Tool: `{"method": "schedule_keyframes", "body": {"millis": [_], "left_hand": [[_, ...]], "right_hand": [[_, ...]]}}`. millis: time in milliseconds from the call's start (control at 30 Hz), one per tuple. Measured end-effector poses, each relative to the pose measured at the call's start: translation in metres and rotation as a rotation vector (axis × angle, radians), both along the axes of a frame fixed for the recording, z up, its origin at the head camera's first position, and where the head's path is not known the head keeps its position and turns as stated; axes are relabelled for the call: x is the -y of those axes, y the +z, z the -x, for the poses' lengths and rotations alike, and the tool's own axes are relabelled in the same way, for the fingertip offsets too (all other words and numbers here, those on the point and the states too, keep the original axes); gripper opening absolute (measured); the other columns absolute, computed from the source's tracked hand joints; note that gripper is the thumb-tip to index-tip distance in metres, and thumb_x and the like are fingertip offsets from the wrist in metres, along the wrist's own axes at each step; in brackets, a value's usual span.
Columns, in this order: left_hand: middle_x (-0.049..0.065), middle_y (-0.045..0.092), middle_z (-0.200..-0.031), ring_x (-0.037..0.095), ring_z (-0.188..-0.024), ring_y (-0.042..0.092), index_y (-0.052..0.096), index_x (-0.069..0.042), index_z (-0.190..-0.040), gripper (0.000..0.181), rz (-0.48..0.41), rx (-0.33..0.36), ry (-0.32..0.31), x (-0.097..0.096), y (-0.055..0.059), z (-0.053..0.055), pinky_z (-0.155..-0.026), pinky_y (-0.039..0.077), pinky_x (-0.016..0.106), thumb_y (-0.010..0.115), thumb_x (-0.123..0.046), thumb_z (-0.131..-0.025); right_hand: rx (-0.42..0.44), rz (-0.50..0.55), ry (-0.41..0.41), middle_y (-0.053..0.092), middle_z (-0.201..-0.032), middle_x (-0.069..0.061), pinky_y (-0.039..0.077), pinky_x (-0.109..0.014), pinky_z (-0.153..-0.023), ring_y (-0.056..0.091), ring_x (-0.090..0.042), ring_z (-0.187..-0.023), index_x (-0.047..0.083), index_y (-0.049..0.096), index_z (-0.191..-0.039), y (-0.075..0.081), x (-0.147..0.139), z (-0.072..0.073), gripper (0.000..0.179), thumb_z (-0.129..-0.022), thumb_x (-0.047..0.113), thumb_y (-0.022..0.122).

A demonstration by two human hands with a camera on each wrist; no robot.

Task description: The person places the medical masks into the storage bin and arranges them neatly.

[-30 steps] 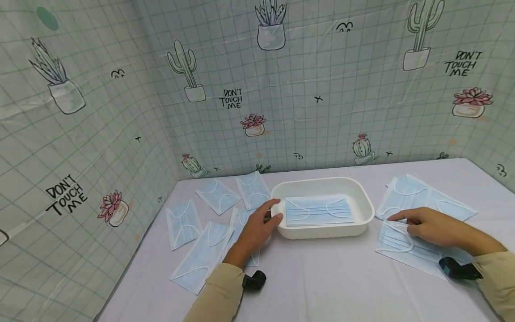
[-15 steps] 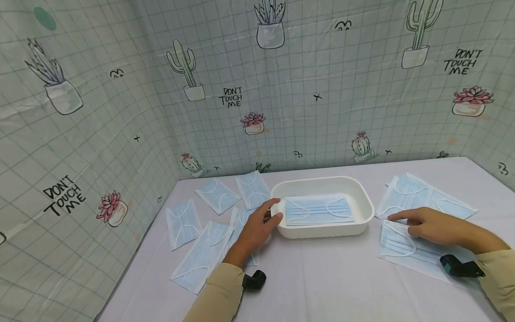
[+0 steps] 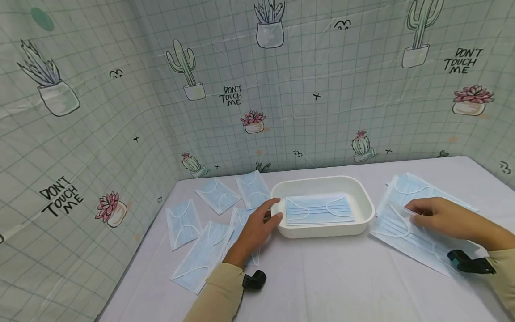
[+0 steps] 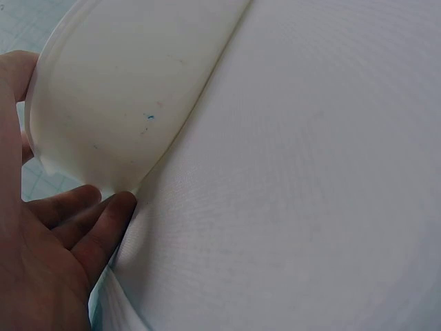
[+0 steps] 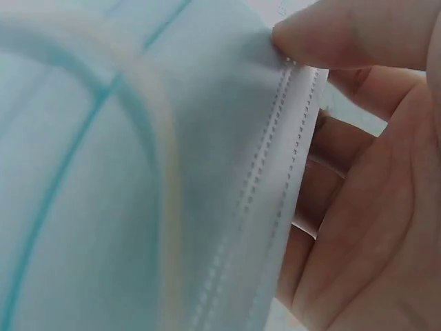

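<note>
My left hand (image 3: 257, 228) holds the left end of a white plastic tray (image 3: 322, 231), thumb at the rim and fingers against the outer wall, as the left wrist view shows. Inside the tray lies a light blue face mask (image 3: 319, 210) with white ear loops. On the right, my right hand (image 3: 450, 219) pinches the edge of another face mask (image 3: 402, 237) between thumb and fingers. That mask is tilted, its near edge raised off the table or close to it. In the right wrist view the thumb (image 5: 358, 34) presses the stitched edge of the mask (image 5: 227, 138).
Several more masks (image 3: 183, 223) are spread left of the tray, partly behind my left forearm. At the back right lies another mask (image 3: 418, 190), overlapped by the held one. A patterned curtain (image 3: 306, 89) borders the white table (image 3: 322, 277).
My right fingers, which rested on the mask, now pinch its edge and have raised it, shifting it slightly up. The left hand and tray stay in place.
</note>
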State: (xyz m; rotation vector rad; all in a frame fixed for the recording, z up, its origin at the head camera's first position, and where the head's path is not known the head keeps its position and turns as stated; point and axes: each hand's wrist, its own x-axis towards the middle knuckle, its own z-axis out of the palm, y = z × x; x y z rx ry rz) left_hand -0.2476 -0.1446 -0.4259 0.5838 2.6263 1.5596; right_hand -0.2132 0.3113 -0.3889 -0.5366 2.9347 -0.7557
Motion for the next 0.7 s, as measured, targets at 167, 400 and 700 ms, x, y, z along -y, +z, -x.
{"method": "schedule_keyframes", "body": {"millis": [167, 400, 700], "left_hand": [[0.011, 0.053, -0.144, 0.028, -0.128, 0.054, 0.046, -0.019, -0.151, 0.052, -0.011, -0.008, -0.003, 0.0, 0.001, -0.001, -0.103, 0.045, 0.049, 0.055, -0.038, -0.103], [0.009, 0.052, -0.145, 0.026, -0.128, 0.054, 0.046, -0.024, -0.15, 0.051, 0.0, -0.007, 0.001, 0.001, 0.002, 0.0, -0.103, 0.045, 0.048, 0.055, -0.039, -0.103], [0.009, 0.052, -0.146, 0.025, -0.128, 0.054, 0.046, -0.022, -0.151, 0.051, 0.004, -0.007, -0.011, 0.005, 0.002, 0.002, -0.103, 0.046, 0.046, 0.056, -0.038, -0.103]], "right_hand": [[-0.014, -0.006, -0.035, 0.069, -0.107, -0.011, 0.049, -0.026, -0.072, 0.055, -0.009, -0.09, -0.001, 0.064, -0.126, 0.002, -0.005, 0.0, 0.032, -0.1, 0.016, 0.062], [-0.018, 0.002, -0.087, 0.068, -0.11, -0.026, 0.052, -0.036, -0.072, 0.061, -0.03, -0.096, -0.006, 0.059, -0.132, 0.001, -0.011, 0.001, 0.039, -0.103, 0.019, 0.059], [0.058, 0.083, -0.221, 0.057, -0.118, -0.042, 0.052, -0.049, -0.075, 0.058, -0.053, -0.106, -0.011, 0.046, -0.13, -0.002, -0.014, -0.001, 0.039, -0.101, 0.013, 0.053]]}}
